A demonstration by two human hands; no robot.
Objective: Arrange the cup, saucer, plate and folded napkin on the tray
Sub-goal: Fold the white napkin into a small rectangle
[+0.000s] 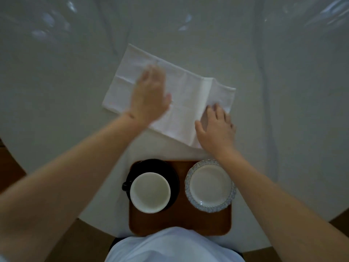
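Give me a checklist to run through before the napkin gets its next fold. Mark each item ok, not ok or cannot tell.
1. Napkin lies flat on the table: ok, except the right end, already turned over.
2. Left hand presses the napkin down: ok, fingers look straight, though blurred.
3. Right hand has the folded end: cannot tell, fingertips sit on it but a pinch is not clear.
4. Cup on saucer, on the tray: ok.
5. Plate on the tray: ok.
6. Room on the tray for the napkin: ok, a bare strip shows along the near edge.
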